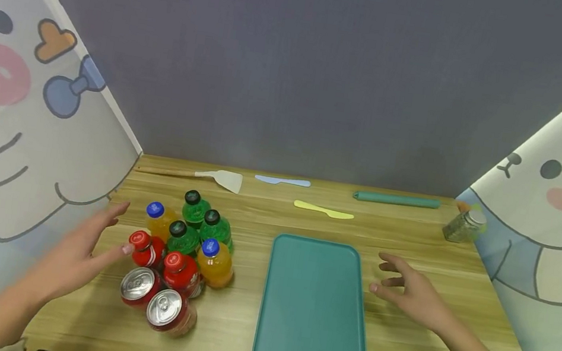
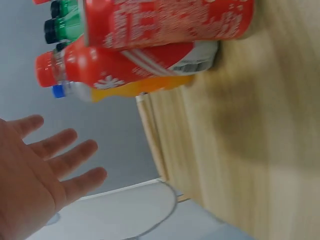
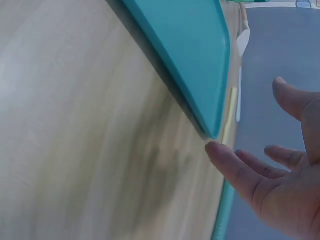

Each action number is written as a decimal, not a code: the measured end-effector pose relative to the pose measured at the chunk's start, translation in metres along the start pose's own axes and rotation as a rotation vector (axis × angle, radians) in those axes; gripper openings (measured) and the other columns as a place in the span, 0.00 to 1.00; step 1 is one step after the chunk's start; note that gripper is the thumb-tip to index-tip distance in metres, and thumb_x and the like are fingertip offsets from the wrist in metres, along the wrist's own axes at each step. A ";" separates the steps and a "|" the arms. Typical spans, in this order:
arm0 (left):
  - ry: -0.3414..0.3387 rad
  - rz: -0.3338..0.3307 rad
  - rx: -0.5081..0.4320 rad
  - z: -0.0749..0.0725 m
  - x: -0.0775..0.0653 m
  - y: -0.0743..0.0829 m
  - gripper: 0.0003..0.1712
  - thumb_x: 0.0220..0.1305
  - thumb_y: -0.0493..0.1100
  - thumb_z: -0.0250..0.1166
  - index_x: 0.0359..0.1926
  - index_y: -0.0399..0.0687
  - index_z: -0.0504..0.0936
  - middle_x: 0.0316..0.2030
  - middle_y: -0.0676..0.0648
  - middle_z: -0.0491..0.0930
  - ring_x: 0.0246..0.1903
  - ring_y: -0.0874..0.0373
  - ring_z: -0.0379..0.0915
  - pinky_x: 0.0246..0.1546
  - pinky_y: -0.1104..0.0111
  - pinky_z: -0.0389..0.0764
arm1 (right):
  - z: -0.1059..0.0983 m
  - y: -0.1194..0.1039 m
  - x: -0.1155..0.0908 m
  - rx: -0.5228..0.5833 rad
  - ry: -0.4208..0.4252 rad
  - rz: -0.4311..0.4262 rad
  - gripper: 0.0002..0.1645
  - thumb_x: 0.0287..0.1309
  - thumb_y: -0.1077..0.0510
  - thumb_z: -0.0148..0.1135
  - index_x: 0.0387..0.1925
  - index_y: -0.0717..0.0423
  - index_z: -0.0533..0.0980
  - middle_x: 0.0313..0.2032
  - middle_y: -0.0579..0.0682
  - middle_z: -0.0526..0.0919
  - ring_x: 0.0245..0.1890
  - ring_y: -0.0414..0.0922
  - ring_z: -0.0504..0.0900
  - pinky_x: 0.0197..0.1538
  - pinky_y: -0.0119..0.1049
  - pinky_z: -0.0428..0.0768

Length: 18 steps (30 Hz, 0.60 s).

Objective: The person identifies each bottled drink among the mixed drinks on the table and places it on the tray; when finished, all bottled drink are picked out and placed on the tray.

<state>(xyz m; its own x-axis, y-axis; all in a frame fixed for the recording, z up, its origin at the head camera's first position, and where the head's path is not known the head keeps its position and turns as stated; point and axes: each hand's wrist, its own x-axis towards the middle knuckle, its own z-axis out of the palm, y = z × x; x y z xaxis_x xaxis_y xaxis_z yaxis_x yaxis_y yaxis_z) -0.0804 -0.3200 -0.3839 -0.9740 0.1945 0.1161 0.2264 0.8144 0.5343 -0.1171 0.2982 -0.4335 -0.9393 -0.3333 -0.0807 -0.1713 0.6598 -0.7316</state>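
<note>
My left hand (image 1: 81, 252) hovers left of a cluster of drinks, fingers spread and holding nothing; its thumb overlaps the edge of a red-capped bottle (image 1: 143, 245) in the head view. The cluster has another red bottle (image 1: 182, 274), several green bottles (image 1: 216, 227) with black caps, orange-drink bottles (image 1: 216, 265) with blue caps, and two red cans, one silver-topped can (image 1: 140, 286) behind the nearer can (image 1: 170, 311). My right hand (image 1: 407, 292), empty with relaxed fingers, is just right of a teal tray (image 1: 315, 318). In the right wrist view its fingertips are near the tray's corner (image 3: 212, 127).
Along the back lie a white spatula (image 1: 226, 180), a blue knife (image 1: 282, 181), a yellow knife (image 1: 323, 210) and a green rod (image 1: 396, 199). A small glass jar (image 1: 464, 226) stands at the back right. Grey and cartoon-printed panels wall in the table.
</note>
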 end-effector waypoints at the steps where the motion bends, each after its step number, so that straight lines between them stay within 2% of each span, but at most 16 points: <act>1: -0.007 -0.005 -0.013 0.003 -0.001 -0.002 0.48 0.70 0.52 0.67 0.82 0.51 0.52 0.73 0.31 0.63 0.65 0.28 0.65 0.52 0.27 0.67 | 0.002 0.003 -0.001 0.030 -0.009 0.013 0.45 0.67 0.50 0.69 0.75 0.64 0.59 0.63 0.72 0.73 0.53 0.64 0.84 0.41 0.43 0.88; 3: -0.026 -0.017 -0.031 0.007 -0.003 -0.005 0.46 0.70 0.52 0.67 0.80 0.49 0.55 0.73 0.32 0.64 0.65 0.28 0.66 0.51 0.28 0.68 | 0.006 0.009 -0.001 0.096 -0.029 0.047 0.45 0.67 0.51 0.69 0.75 0.65 0.59 0.64 0.72 0.73 0.54 0.64 0.83 0.40 0.40 0.88; 6: -0.029 -0.020 -0.055 0.013 -0.006 -0.008 0.41 0.70 0.50 0.67 0.78 0.47 0.62 0.71 0.35 0.68 0.64 0.35 0.69 0.57 0.47 0.74 | 0.013 0.016 -0.002 0.188 -0.057 0.106 0.46 0.66 0.52 0.69 0.75 0.66 0.58 0.63 0.72 0.72 0.53 0.60 0.83 0.39 0.41 0.88; 8: -0.025 -0.010 -0.078 0.017 -0.006 -0.010 0.38 0.70 0.49 0.67 0.76 0.47 0.65 0.69 0.37 0.71 0.63 0.47 0.72 0.57 0.62 0.74 | 0.018 0.020 -0.002 0.239 -0.071 0.144 0.46 0.66 0.54 0.70 0.75 0.66 0.57 0.61 0.71 0.73 0.51 0.57 0.84 0.39 0.42 0.88; 10: -0.018 0.007 -0.097 0.021 -0.006 -0.012 0.36 0.70 0.47 0.68 0.74 0.47 0.67 0.67 0.39 0.74 0.60 0.61 0.73 0.52 0.75 0.71 | 0.022 0.023 -0.002 0.280 -0.082 0.172 0.46 0.65 0.55 0.70 0.75 0.67 0.57 0.59 0.70 0.74 0.49 0.54 0.85 0.37 0.44 0.89; 12: -0.022 0.014 -0.121 0.024 -0.006 -0.014 0.34 0.70 0.45 0.68 0.73 0.47 0.69 0.65 0.40 0.76 0.58 0.66 0.73 0.53 0.78 0.73 | 0.027 0.024 -0.001 0.314 -0.094 0.187 0.46 0.65 0.56 0.70 0.75 0.68 0.56 0.57 0.70 0.75 0.47 0.53 0.85 0.37 0.45 0.89; 14: -0.038 0.009 -0.143 0.025 -0.006 -0.015 0.34 0.70 0.45 0.68 0.73 0.46 0.69 0.64 0.40 0.77 0.58 0.62 0.75 0.53 0.77 0.76 | 0.031 0.025 0.001 0.337 -0.098 0.200 0.47 0.65 0.56 0.70 0.75 0.69 0.57 0.56 0.70 0.76 0.46 0.53 0.86 0.36 0.46 0.89; 18: -0.072 -0.015 -0.181 0.028 -0.005 -0.015 0.31 0.71 0.46 0.68 0.70 0.44 0.71 0.62 0.39 0.79 0.58 0.40 0.78 0.53 0.72 0.81 | 0.038 0.025 0.004 0.362 -0.089 0.231 0.46 0.64 0.57 0.71 0.74 0.68 0.58 0.56 0.69 0.76 0.46 0.53 0.86 0.36 0.46 0.89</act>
<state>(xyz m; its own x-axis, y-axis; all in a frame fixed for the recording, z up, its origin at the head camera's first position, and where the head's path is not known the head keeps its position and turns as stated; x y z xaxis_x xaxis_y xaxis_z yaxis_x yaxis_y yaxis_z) -0.0790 -0.3182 -0.4158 -0.9725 0.2273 0.0503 0.2003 0.7069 0.6783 -0.1135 0.2878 -0.4777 -0.9089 -0.2716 -0.3163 0.1704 0.4506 -0.8763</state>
